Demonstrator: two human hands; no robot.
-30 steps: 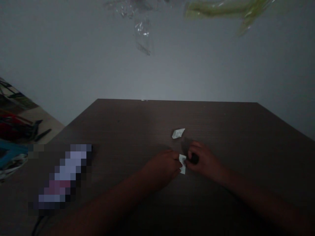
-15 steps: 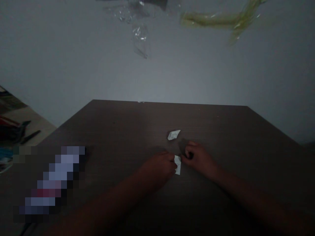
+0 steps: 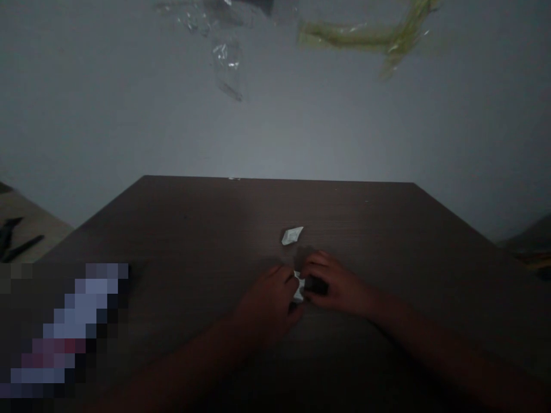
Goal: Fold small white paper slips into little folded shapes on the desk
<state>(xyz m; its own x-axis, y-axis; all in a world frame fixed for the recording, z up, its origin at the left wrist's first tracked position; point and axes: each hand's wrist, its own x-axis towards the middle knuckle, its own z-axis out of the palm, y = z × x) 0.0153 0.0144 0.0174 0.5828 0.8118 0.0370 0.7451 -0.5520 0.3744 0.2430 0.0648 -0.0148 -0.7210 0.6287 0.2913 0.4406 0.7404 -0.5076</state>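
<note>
A small piece of white paper (image 3: 298, 289) with faint lines lies between my hands on the dark table (image 3: 215, 218), partly covered by fingers. My left hand (image 3: 273, 295) has its fingers closed on the paper's left side. From the right, my right hand (image 3: 329, 281) touches the paper's right edge with curled fingertips and thumb, leaving a dark gap inside the curl. Just beyond the hands sits a second piece of paper, folded and pale (image 3: 292, 235), with a pointed corner. The dim light hides finer detail of the fingers.
At the left lies a pixelated, lit oblong device (image 3: 80, 315). A pale wall (image 3: 275, 132) rises behind the table's far edge. Clear tape (image 3: 228, 63) and yellow tape (image 3: 357, 35) are stuck on it. Dark objects (image 3: 19, 246) lie on the floor at the left.
My right hand's fingers have come over the paper's right edge, and more of the paper is covered now. The whole view has shifted, so things appear further left.
</note>
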